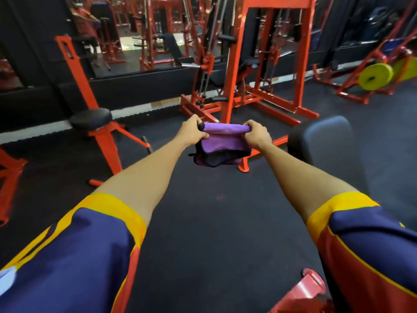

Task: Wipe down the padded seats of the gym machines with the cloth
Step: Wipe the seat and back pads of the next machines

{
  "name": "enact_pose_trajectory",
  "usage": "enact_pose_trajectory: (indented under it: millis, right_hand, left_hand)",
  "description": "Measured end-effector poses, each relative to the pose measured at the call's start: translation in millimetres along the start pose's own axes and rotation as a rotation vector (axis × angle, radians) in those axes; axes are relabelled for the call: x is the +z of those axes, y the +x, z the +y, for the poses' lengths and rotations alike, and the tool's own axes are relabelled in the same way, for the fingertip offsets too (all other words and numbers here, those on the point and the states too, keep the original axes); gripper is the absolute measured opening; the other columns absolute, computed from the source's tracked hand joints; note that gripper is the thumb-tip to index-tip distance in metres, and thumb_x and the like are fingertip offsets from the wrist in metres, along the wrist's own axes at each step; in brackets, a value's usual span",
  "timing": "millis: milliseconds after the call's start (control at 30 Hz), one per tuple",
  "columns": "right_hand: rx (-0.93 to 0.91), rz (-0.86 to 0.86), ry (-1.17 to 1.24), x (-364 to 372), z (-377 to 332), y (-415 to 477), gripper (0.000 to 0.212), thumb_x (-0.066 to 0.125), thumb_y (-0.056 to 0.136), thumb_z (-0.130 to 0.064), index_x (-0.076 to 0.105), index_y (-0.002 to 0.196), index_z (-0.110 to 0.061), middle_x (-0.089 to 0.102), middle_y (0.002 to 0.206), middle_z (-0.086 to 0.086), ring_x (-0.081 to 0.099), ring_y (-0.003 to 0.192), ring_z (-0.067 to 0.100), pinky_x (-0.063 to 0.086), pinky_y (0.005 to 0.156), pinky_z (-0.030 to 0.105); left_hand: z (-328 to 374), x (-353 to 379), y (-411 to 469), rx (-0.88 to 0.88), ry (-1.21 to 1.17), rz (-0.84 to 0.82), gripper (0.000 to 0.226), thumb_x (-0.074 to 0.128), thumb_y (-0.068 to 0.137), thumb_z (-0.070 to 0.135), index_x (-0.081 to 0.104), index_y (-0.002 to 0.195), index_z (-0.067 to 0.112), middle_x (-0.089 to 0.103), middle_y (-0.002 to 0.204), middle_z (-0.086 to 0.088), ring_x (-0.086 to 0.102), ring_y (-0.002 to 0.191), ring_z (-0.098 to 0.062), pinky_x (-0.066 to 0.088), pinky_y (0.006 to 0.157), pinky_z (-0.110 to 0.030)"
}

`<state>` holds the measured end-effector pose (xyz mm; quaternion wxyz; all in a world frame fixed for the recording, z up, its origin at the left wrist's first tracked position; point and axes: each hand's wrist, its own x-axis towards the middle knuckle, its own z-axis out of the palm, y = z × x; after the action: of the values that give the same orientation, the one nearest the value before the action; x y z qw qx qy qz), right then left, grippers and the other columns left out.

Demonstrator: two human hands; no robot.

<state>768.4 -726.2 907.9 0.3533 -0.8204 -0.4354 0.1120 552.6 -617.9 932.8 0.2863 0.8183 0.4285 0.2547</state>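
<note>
Fingers [248, 128] of left hand [191, 133] and right hand [257, 135] clench the cloth [223, 142] by its top edge; hanging bunched, it could drop before reaching the padded seat [325, 141].

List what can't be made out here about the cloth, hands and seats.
In the head view:
- cloth: folded over itself; its ends vanish inside the left hand and right hand.
- fingers: tips curled out of sight round the cloth.
- black pad at right: near part hidden by the right forearm.
- red object: cut off by the bottom edge, blurred.
- far machines: blurred, seats too small to judge.
</note>
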Motion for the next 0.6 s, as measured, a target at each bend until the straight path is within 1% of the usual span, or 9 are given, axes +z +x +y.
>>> enact_pose_trajectory:
  millis: [67,200,267,300,400,433,533,600]
  right_hand:
    - [0.044,0.043,-0.016,-4,-10,20,0.044,0.047,0.084,-0.011,0.063,0.120,-0.031,0.066,0.125,0.015,0.063,0.113,0.039,0.048,0.095,0.039]
    - [0.105,0.077,-0.084,-12,-21,76,0.047,0.046,0.086,-0.010,0.062,0.126,-0.030,0.064,0.131,0.014,0.061,0.119,0.038,0.047,0.098,0.039]
    - [0.139,0.116,-0.093,-14,-22,107,0.048,0.045,0.085,-0.010,0.062,0.126,-0.029,0.064,0.131,0.013,0.061,0.118,0.037,0.047,0.099,0.039]
    - [0.154,0.138,-0.088,-14,-21,121,0.048,0.045,0.084,-0.010,0.063,0.124,-0.029,0.065,0.131,0.012,0.061,0.118,0.037,0.048,0.100,0.040]
    - [0.176,0.224,-0.022,-19,-20,166,0.041,0.048,0.080,-0.009,0.065,0.110,-0.031,0.069,0.123,0.011,0.064,0.113,0.036,0.051,0.100,0.044]
    - [0.188,0.248,-0.008,-21,-18,176,0.038,0.049,0.079,-0.009,0.064,0.103,-0.034,0.070,0.119,0.010,0.065,0.111,0.035,0.052,0.099,0.044]
    - [0.278,0.338,0.041,-34,-12,220,0.033,0.050,0.072,-0.017,0.063,0.091,-0.040,0.073,0.108,0.007,0.069,0.101,0.034,0.058,0.092,0.048]
    - [0.336,0.405,0.068,-45,2,247,0.034,0.049,0.068,-0.021,0.062,0.083,-0.048,0.073,0.104,0.006,0.071,0.096,0.036,0.060,0.086,0.052]
  left_hand:
    - [4,0,33,0.020,-0.008,-0.026,0.040,0.083,0.080,0.017,0.047,0.098,0.015,0.059,0.097,-0.001,0.052,0.084,-0.019,0.034,0.056,-0.026]
    - [5,-2,112,0.084,-0.012,-0.082,0.041,0.085,0.078,0.018,0.049,0.098,0.015,0.061,0.102,-0.004,0.054,0.090,-0.021,0.038,0.070,-0.032]
    - [4,2,152,0.129,-0.005,-0.101,0.040,0.085,0.079,0.020,0.050,0.099,0.015,0.062,0.102,-0.005,0.055,0.091,-0.023,0.043,0.074,-0.036]
    - [4,6,170,0.152,-0.010,-0.104,0.040,0.084,0.079,0.019,0.049,0.099,0.015,0.062,0.101,-0.005,0.055,0.091,-0.023,0.043,0.074,-0.036]
    - [7,14,224,0.214,-0.087,-0.094,0.039,0.082,0.081,0.015,0.046,0.097,0.014,0.059,0.095,-0.004,0.052,0.084,-0.021,0.032,0.061,-0.032]
    - [7,16,237,0.225,-0.106,-0.094,0.040,0.082,0.080,0.015,0.046,0.097,0.014,0.059,0.094,-0.004,0.052,0.084,-0.021,0.030,0.061,-0.031]
    - [22,22,294,0.277,-0.138,-0.146,0.041,0.084,0.079,0.016,0.046,0.096,0.015,0.059,0.095,-0.004,0.051,0.085,-0.020,0.032,0.068,-0.032]
    - [40,27,327,0.319,-0.160,-0.164,0.042,0.085,0.079,0.017,0.045,0.090,0.017,0.058,0.095,-0.003,0.048,0.084,-0.020,0.029,0.067,-0.031]
